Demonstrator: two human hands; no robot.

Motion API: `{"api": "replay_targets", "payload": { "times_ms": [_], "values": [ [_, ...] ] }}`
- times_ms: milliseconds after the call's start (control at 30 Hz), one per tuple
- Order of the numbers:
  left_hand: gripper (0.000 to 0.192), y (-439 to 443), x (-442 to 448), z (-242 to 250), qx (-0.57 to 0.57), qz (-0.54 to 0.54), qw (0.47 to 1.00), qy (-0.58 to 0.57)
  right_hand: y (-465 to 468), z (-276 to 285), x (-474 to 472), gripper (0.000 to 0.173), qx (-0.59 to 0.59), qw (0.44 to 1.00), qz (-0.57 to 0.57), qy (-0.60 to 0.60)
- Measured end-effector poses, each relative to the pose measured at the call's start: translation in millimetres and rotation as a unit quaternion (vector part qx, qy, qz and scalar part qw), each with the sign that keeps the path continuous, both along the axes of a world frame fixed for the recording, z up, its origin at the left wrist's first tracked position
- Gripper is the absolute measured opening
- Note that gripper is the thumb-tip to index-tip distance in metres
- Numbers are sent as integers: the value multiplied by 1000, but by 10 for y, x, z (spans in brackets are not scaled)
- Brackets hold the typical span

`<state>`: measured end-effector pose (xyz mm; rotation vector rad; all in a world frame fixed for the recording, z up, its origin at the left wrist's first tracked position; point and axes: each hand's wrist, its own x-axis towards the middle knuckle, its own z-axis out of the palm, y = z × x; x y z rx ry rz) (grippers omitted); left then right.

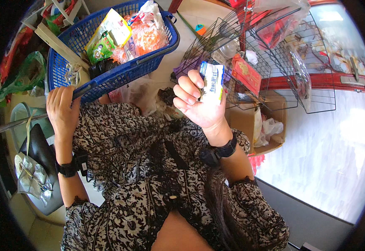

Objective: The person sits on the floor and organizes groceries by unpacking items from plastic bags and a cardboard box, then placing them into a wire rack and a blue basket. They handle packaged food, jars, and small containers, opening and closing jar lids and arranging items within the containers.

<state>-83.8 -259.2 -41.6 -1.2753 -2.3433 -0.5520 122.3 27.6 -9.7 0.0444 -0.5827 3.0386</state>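
Observation:
My right hand point(198, 97) holds up a small white and blue printed packet point(212, 82), pinched between thumb and fingers. The packet bears writing. My left hand point(62, 108) grips the near rim of a blue plastic basket point(132, 67), with its fingers over the edge. Inside the basket are a yellow and white pouch point(115, 28), a green printed packet point(100, 48), and an orange and white bundle in clear plastic point(147, 36). A pale flat strip point(61, 45) leans across the basket's left end.
A black wire rack point(314, 108) stands to the right, holding a red envelope point(246, 73) and plastic wrapping. Below it is an open cardboard box point(242, 125) with plastic bags. At the left, a black seat point(38, 147) carries a silvery pouch point(36, 180). A green plastic bag point(25, 77) lies beside the basket.

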Motion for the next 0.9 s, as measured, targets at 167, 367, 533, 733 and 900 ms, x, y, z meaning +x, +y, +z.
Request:
{"api": "replay_targets", "payload": {
  "times_ms": [167, 367, 533, 733, 900],
  "values": [
    [33, 10, -10, 41, 10, -6, 1000, -2, 4, -76, 41, 36, -1, 1000, -25, 1],
    [31, 3, -6, 63, 13, -3, 1000, 8, 231, -424, 271, 18, 173, 960, -85, -201],
    [31, 26, 6, 93, 9, 16, 1000, -16, 453, -1084, 447, 26, 740, 558, -4, -375],
    [31, 34, -7, 83, 2, 21, 1000, -18, 301, -1759, 432, 30, 823, 414, 118, -369],
    [31, 28, -35, 72, -17, 7, 1000, 10, 319, -1946, 546, 33, 814, 397, 75, -417]
  ]
}}
